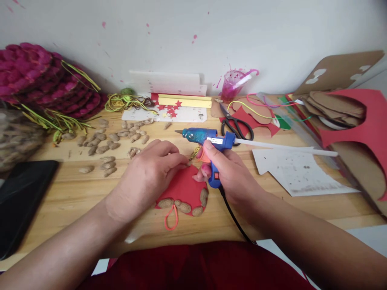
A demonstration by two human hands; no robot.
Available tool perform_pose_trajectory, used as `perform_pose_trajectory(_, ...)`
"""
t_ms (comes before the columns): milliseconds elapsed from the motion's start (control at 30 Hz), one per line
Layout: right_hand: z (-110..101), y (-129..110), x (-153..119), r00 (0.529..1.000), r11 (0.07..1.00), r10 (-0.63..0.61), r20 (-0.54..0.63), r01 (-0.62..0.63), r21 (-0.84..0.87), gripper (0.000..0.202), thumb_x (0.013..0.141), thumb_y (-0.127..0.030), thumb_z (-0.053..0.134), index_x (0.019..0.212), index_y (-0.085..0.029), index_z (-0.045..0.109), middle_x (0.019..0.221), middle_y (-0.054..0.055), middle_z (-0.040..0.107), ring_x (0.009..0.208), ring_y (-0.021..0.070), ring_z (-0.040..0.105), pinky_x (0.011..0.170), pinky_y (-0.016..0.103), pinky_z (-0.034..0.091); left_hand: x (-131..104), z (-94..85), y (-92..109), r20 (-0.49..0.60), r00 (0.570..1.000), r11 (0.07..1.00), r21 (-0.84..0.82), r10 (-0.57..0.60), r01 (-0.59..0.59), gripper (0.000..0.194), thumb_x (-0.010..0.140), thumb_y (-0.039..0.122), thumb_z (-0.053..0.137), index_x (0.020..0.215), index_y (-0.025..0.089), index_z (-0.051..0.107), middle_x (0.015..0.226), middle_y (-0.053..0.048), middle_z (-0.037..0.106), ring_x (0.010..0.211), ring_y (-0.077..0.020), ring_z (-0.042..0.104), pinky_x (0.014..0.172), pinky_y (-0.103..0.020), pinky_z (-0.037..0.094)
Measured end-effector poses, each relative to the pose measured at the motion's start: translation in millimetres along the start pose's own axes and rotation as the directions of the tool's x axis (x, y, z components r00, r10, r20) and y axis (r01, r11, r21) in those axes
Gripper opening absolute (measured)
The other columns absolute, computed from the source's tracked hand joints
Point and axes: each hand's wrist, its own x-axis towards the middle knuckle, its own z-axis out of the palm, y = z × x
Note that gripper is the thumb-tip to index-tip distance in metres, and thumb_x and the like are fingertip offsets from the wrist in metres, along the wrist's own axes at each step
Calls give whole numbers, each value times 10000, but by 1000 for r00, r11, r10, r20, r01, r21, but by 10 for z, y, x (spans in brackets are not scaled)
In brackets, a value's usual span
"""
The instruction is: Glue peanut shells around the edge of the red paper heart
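My right hand is wrapped round a blue hot glue gun, its nozzle pointing left and a long white glue stick sticking out of its back. Beneath both hands lies a red cut-out piece with peanuts along its near and right edges and an orange loop of yarn at the near edge. My left hand has its fingers pinched together at the far edge of the red piece, beside a bit of yellow-green yarn. What those fingertips hold is hidden.
Loose peanuts lie left of centre, near a black phone-like slab. Behind are red stars on white card, black-handled scissors and a pink-stained cup. Magenta woven pieces stand left; cardboard and red sheets lie right.
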Motion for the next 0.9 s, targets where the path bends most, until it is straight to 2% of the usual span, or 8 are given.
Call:
perform_pose_trajectory(267, -9, -1, 7, 1000, 999, -15, 2, 15, -33, 535, 747, -735, 759, 755, -232, 577, 538, -54, 534, 540, 147, 587, 625, 319, 560, -3, 15, 4, 37, 999, 999, 43, 17, -19, 193, 988, 170, 582, 959, 205, 770, 919, -57, 712, 841, -195, 605, 764, -335, 501)
perform_pose_trajectory(900, -16, 9, 19, 999, 998, -33, 6, 33, -60, 527, 763, -729, 742, 736, -228, 581, 532, -52, 540, 532, 146, 583, 624, 327, 561, 8, 13, 27, 33, 999, 999, 48, 4, -5, 225, 985, 153, 565, 923, 203, 775, 879, -52, 716, 804, -191, 604, 741, -334, 503)
